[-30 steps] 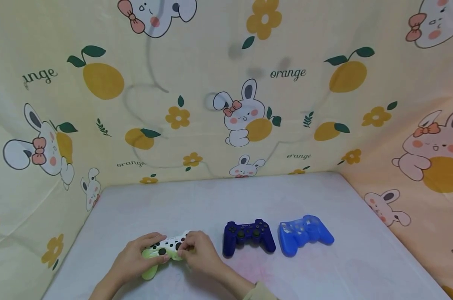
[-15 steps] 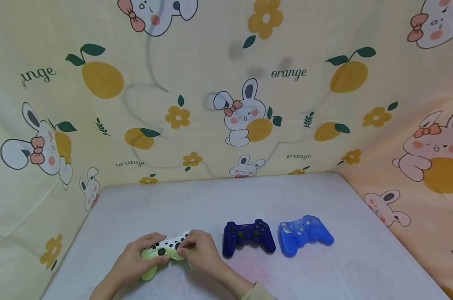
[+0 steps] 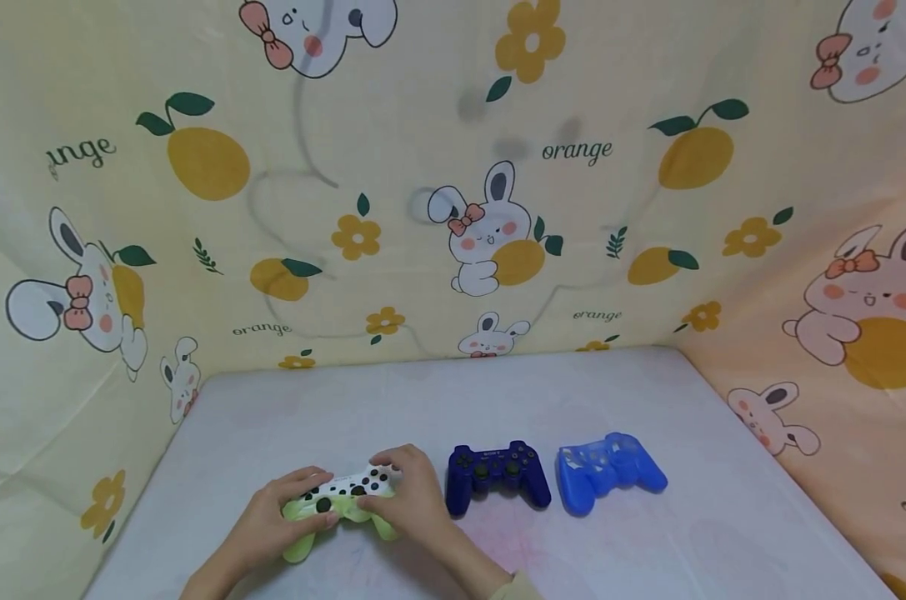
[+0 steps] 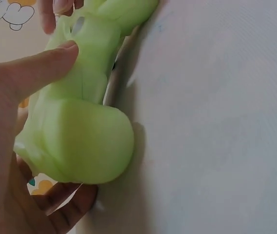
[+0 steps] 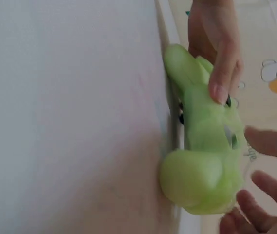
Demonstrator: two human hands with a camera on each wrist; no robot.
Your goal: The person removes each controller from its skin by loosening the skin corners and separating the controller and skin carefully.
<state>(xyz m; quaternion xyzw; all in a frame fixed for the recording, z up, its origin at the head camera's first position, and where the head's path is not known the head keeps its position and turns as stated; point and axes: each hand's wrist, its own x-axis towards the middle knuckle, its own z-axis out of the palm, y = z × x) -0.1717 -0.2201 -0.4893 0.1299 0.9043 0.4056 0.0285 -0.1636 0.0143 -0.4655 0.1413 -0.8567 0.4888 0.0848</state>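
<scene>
A white game controller [image 3: 343, 485] with black buttons and sticks sits partly inside a light green silicone cover [image 3: 299, 547]. My left hand [image 3: 267, 515] grips its left end, thumb pressing on the cover near the left stick. In the left wrist view, the green cover [image 4: 87, 141] wraps the near handle, with fingers behind it. At the other end my right hand [image 3: 421, 504] has its fingers spread, thumb near the right stick. The right wrist view shows those fingers [image 5: 255, 209] loosely bent beside the cover [image 5: 196, 180]; whether they touch it is hard to tell.
To the right, a dark blue controller [image 3: 498, 471] lies on the pale cloth-covered table [image 3: 723, 533]. Beside it lies a bright blue silicone cover [image 3: 610, 468]. Printed fabric walls [image 3: 392, 167] with rabbits and oranges enclose the back and sides.
My right hand has let go of the cover's edge; its fingers have lifted and spread, showing the controller's right-side buttons and green right handle. My left hand stays put.
</scene>
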